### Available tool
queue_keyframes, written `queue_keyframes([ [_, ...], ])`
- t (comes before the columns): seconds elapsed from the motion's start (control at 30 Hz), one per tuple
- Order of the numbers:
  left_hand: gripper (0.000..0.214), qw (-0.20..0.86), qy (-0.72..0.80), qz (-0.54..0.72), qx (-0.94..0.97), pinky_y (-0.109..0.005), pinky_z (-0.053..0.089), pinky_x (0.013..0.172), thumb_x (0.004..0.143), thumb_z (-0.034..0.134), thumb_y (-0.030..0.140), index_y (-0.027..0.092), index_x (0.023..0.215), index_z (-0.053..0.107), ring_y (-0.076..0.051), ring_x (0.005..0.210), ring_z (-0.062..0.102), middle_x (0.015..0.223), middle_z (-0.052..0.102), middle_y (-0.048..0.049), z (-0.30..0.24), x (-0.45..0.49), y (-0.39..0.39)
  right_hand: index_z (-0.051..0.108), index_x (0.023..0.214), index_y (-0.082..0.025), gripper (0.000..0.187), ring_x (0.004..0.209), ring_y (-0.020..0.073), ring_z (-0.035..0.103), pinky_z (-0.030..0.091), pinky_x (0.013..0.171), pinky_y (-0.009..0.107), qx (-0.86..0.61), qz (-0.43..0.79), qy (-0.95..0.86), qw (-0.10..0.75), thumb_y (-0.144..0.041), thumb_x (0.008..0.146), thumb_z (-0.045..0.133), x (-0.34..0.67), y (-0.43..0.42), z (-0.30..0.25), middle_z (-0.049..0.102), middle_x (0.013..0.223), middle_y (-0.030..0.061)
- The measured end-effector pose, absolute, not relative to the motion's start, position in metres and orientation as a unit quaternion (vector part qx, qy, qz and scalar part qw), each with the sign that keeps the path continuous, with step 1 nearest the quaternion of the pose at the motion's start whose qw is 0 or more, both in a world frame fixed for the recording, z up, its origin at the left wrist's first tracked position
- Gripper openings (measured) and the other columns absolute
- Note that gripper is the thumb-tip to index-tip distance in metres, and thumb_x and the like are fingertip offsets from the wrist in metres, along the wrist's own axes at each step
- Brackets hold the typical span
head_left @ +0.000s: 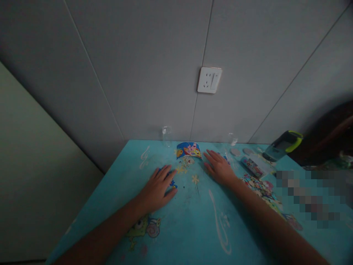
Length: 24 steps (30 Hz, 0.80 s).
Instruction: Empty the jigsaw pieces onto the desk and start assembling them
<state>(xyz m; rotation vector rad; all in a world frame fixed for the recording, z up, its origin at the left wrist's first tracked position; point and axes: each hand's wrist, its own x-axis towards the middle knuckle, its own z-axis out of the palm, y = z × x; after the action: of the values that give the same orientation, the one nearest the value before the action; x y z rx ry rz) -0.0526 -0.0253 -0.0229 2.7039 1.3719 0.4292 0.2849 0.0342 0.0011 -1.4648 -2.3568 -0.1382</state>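
My left hand (158, 188) lies palm down on the blue table cover, fingers spread. Beneath and beside its fingers are small blue pieces (173, 184) that look like jigsaw pieces, partly hidden by the hand. My right hand (220, 169) also rests flat with its fingers apart, farther back and to the right. A few more small blue pieces (226, 158) show just behind it. Between the hands, toward the wall, stands a curved cartoon picture card (189, 150), close to the right fingertips. Neither hand grips anything.
At the right lies a heap of loose colourful pieces (261, 189) near a small printed box (253, 167). Two clear containers (166, 137) stand at the back edge. A dark bottle with a lime-green part (282, 145) leans at the right. The wall bears a socket (209, 80).
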Motion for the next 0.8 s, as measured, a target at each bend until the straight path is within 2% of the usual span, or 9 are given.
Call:
queue_keyframes([
  [0.1, 0.063, 0.048, 0.445, 0.155, 0.881, -0.054, 0.025, 0.124, 0.101, 0.047, 0.048, 0.021, 0.156, 0.033, -0.03, 0.151, 0.027, 0.163, 0.029, -0.0131, -0.023, -0.051, -0.025, 0.037, 0.156, -0.025, 0.054, 0.149, 0.0265, 0.033, 0.029, 0.122, 0.048, -0.459, -0.038, -0.868, 0.187, -0.041, 0.104, 0.041, 0.254, 0.035, 0.01, 0.035, 0.163, 0.0068],
  [0.2, 0.057, 0.063, 0.436, 0.163, 0.883, -0.05, 0.03, 0.124, 0.101, 0.047, 0.045, 0.021, 0.152, 0.039, -0.028, 0.149, 0.032, 0.162, 0.032, -0.0119, -0.023, -0.049, -0.026, 0.033, 0.158, -0.023, 0.056, 0.152, 0.0261, 0.027, 0.025, 0.124, 0.048, -0.426, -0.021, -0.883, 0.197, -0.04, 0.105, 0.041, 0.226, 0.044, 0.009, 0.031, 0.165, 0.0072],
  [0.37, 0.053, 0.06, 0.426, 0.192, 0.882, -0.045, 0.039, 0.12, 0.102, 0.045, 0.043, 0.021, 0.15, 0.043, -0.027, 0.145, 0.039, 0.159, 0.037, -0.0108, -0.023, -0.047, -0.029, 0.044, 0.153, -0.016, 0.055, 0.148, 0.0274, 0.036, 0.029, 0.123, 0.048, -0.425, -0.011, -0.887, 0.18, -0.043, 0.105, 0.04, 0.213, 0.053, -0.009, 0.044, 0.157, 0.0121],
  [0.57, 0.055, 0.01, 0.434, 0.186, 0.881, -0.057, 0.031, 0.121, 0.102, 0.045, 0.051, 0.028, 0.152, 0.041, -0.034, 0.151, 0.027, 0.164, 0.027, -0.0091, -0.032, -0.049, -0.028, 0.037, 0.156, -0.021, 0.058, 0.148, 0.0271, 0.036, 0.03, 0.123, 0.049, -0.424, -0.014, -0.889, 0.17, -0.045, 0.104, 0.042, 0.225, 0.038, -0.014, 0.041, 0.159, 0.0103],
  [0.67, 0.055, 0.016, 0.43, 0.172, 0.886, -0.055, 0.033, 0.12, 0.103, 0.043, 0.05, 0.028, 0.153, 0.039, -0.033, 0.151, 0.026, 0.166, 0.022, -0.0099, -0.035, -0.045, -0.03, 0.039, 0.155, -0.02, 0.057, 0.148, 0.0268, 0.036, 0.03, 0.123, 0.049, -0.425, -0.011, -0.888, 0.175, -0.044, 0.104, 0.044, 0.228, 0.033, -0.012, 0.043, 0.158, 0.0109],
  [0.8, 0.051, 0.03, 0.406, 0.155, 0.9, -0.052, 0.032, 0.122, 0.105, 0.04, 0.045, 0.029, 0.153, 0.038, -0.03, 0.152, 0.026, 0.165, 0.024, -0.0095, -0.029, -0.034, -0.039, 0.043, 0.153, -0.019, 0.054, 0.148, 0.0278, 0.035, 0.029, 0.123, 0.051, -0.433, -0.007, -0.881, 0.19, -0.041, 0.104, 0.044, 0.229, 0.029, -0.009, 0.043, 0.158, 0.012],
])
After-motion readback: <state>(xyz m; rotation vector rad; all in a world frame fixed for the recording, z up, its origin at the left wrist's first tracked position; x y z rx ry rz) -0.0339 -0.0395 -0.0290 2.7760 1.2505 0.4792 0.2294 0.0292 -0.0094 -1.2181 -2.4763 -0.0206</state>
